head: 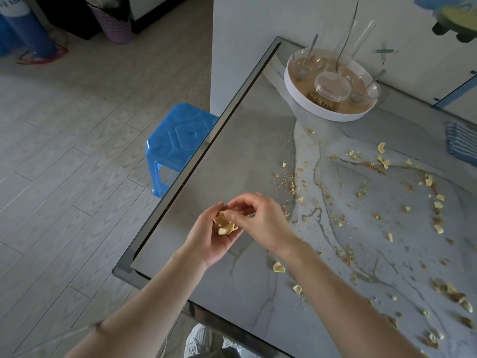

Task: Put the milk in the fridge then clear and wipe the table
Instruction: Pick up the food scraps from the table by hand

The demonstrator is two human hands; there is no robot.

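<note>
Marbled surface [245,140] littered with flakes [278,267], mostly on the right side. Left hand [211,241] is cupped, cradling a heap [224,226]; right hand [260,218] pinches a piece into it. Keep that palm level, I'd say: big pieces first, crumbs for the wipe.

Both forearms bare, entering from the bottom edge and converging at mid-frame. Left hand [213,242]: palm up, cupped, fingers curled round a small heap of flakes [224,225]. Right hand [264,220]: back up, partly over the left palm, fingers bent, thumb and fingertips bunched at the heap; whether they pinch anything, cannot tell.
</note>
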